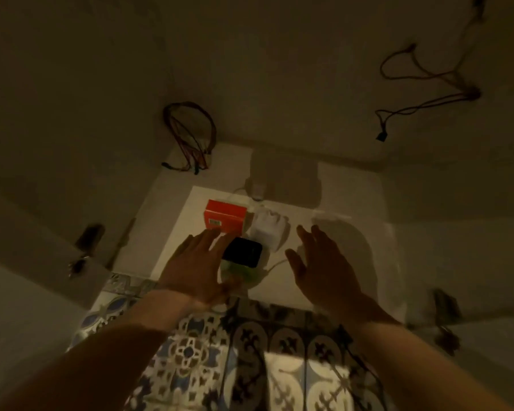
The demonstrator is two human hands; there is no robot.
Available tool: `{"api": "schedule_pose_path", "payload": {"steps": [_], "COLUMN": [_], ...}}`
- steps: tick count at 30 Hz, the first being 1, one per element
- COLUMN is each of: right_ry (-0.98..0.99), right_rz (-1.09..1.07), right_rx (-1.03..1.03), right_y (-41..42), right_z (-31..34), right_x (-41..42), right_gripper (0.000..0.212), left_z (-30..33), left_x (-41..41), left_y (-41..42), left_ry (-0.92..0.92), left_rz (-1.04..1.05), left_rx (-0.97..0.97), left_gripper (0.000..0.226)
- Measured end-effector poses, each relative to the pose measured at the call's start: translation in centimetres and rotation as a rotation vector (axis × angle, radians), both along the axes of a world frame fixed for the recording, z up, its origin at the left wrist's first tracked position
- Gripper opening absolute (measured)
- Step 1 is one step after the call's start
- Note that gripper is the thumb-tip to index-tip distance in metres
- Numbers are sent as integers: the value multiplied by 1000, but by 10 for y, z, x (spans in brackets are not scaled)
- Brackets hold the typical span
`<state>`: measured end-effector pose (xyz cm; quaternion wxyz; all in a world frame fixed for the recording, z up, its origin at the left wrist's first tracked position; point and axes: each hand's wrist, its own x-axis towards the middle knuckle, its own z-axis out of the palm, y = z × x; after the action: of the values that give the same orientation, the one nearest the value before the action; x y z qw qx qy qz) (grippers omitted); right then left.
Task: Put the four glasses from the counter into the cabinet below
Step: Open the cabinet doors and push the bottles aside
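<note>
Inside the open cabinet (353,203), dim: both hands spread wide and empty, left hand (196,268) beside a faint greenish glass (241,274), right hand (321,268) apart; other glasses unseen, progress unclear.

clear glass (240,275) upright on cabinet floor (339,262)

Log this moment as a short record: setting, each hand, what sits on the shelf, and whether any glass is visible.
setting: dim open cabinet, white shelf above patterned tile floor
left hand: open, fingers spread, over the shelf front, holding nothing
right hand: open, holding nothing
shelf contents: orange box, white object, black box, greenish object beneath it
glass: none clearly identifiable; too dark and blurred
walls: loose cable loops
</note>
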<state>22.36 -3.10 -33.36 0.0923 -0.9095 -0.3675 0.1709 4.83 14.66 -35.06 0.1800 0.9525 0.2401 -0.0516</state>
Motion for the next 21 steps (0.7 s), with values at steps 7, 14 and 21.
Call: {"api": "schedule_pose_path", "payload": {"steps": [7,14,21], "right_ry": [-137,-143,-5], "right_rz": [-59,-58,210], "right_rx": [197,207,-13], "right_y": [68,133,210], "right_z": [-69,-92,-103], "right_x": [83,148,170], "right_gripper": [51,54,70], "left_z": [-57,-112,-148], "left_x": [53,89,106], "left_y": [90,166,175], "left_ry": [-237,-166,-120], "left_rz": [16,-80,-190], "left_rx": [69,104,6], "left_gripper": [71,94,75]}}
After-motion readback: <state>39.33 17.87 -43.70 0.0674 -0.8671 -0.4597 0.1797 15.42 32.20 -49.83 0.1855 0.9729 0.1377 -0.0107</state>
